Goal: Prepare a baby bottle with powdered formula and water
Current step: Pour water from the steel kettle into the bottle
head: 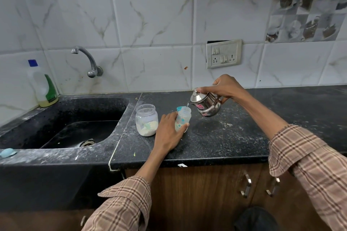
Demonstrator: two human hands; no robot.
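Note:
A small clear baby bottle (183,118) with printed figures stands upright and uncapped on the black counter (216,137). My left hand (168,133) grips its lower body from the left. Just right of it, my right hand (225,88) holds a small steel kettle (205,104), tilted so its spout is over the bottle's mouth, and a thin stream of water runs in. A blue cap (180,108) shows just behind the bottle. An open clear jar (146,119) partly filled with white powder, a scoop inside, stands to the bottle's left.
A black sink (75,127) with a wall tap (85,60) lies left of the jar. A dish-soap bottle (42,84) stands at the sink's back corner. A blue object (7,152) rests on the sink's front rim. Powder is spilled on the counter. A wall socket (223,53) is behind.

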